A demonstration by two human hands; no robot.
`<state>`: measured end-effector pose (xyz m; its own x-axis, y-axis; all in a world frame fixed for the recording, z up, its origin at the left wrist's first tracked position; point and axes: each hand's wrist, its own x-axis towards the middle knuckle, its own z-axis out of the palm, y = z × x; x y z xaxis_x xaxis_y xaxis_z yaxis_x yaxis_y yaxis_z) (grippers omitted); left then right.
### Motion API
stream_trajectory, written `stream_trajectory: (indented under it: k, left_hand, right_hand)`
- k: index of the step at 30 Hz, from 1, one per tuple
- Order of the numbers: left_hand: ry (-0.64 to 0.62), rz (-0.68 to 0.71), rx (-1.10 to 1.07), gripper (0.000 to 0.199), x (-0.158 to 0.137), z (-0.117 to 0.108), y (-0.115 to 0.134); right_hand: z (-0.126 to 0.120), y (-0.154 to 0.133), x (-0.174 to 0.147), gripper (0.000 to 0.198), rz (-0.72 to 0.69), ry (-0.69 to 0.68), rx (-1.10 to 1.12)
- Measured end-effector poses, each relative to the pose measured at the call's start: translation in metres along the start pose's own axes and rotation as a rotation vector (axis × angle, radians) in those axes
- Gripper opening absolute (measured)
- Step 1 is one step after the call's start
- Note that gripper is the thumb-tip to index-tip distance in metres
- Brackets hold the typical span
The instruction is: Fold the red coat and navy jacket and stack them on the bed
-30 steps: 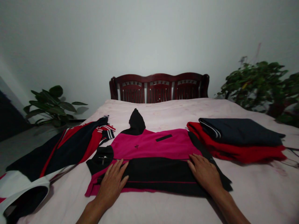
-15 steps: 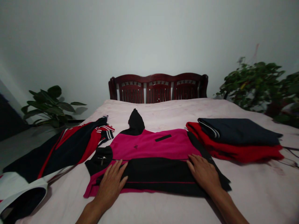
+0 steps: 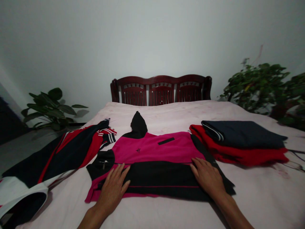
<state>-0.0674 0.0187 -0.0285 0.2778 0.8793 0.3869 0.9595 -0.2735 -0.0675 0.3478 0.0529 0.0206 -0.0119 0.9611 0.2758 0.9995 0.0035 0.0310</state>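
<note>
A magenta and black zip jacket (image 3: 152,147) lies flat on the bed, its collar toward the left. One black sleeve is laid lengthwise across its near side, while a dark sleeve end pokes out at the far side. My left hand (image 3: 115,184) rests on the jacket near the collar and shoulder, fingers stretched out and palm down. Toward the hem, my right hand (image 3: 207,175) lies flat on the same black sleeve, fingers extended. Neither hand grips the cloth. Parts of the sleeve under both hands are hidden.
Navy and red striped clothes (image 3: 71,152) lie loosely at the left, beside a white garment (image 3: 19,190). Folded navy cloth (image 3: 245,133) sits on folded red cloth (image 3: 250,156) at the right, near glasses (image 3: 295,160). Behind stand a wooden headboard (image 3: 162,90) and potted plants (image 3: 53,108).
</note>
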Motion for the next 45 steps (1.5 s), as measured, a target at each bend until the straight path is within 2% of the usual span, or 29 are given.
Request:
stream_trajectory:
  k: [26, 45]
  left_hand:
    - [0.038, 0.02, -0.01, 0.051, -0.0008, 0.0036, -0.0024]
    - [0.019, 0.012, 0.008, 0.051, -0.0008, 0.0011, -0.0007]
  right_hand:
    - [0.0008, 0.0008, -0.0001, 0.047, -0.005, 0.002, -0.02]
    - [-0.0029, -0.0017, -0.0006, 0.047, 0.018, -0.01, 0.004]
